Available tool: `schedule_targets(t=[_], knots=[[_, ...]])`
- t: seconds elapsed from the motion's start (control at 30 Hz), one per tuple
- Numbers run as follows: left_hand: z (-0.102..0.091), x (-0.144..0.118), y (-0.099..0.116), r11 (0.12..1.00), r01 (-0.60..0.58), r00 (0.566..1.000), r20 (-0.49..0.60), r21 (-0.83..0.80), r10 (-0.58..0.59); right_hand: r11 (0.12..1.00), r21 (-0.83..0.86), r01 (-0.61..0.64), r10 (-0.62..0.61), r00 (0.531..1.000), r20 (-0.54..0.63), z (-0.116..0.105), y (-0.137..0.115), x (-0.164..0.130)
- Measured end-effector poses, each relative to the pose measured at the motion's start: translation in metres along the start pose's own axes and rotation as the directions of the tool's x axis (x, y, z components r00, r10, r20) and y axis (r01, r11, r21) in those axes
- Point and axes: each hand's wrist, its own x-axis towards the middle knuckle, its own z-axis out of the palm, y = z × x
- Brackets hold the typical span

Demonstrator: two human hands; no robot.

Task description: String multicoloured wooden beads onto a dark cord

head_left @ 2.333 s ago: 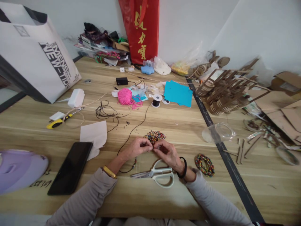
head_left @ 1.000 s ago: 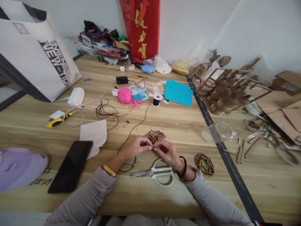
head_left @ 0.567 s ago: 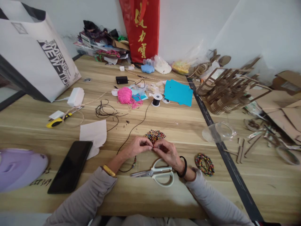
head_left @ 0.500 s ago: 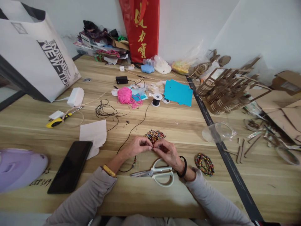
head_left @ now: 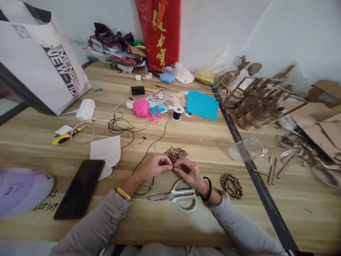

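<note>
Head view. Left hand point(head_left: 155, 166) and right hand point(head_left: 189, 172) meet fingertip to fingertip just below a small heap of mixed-colour wooden beads point(head_left: 175, 154) on the pale wood-grain table point(head_left: 202, 138). Left fingers are pinched narrow on a thin black cord point(head_left: 149, 147); the cord runs up the table to a black thread spool point(head_left: 177, 113), and a short beaded length point(head_left: 152, 184) hangs below the left wrist. Right fingers are curled tight at the same spot; what they pinch is too small to tell. White-handled scissors point(head_left: 179, 197) lie just under the right hand. A finished multicolour bead bracelet point(head_left: 231, 186) sits right of the right wrist. A black phone point(head_left: 80, 194) lies at left, near a white paper scrap point(head_left: 106, 152).
</note>
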Motion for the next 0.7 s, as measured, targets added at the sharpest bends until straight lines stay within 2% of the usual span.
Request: schedule_targets(t=[0.7], knots=[[-0.001, 0.0003, -0.0006, 1.0, -0.016, 1.0, 0.021, 0.027, 0.016, 1.0, 0.01, -0.011, 0.011, 1.0, 0.015, 0.0005, -0.0009, -0.0001]])
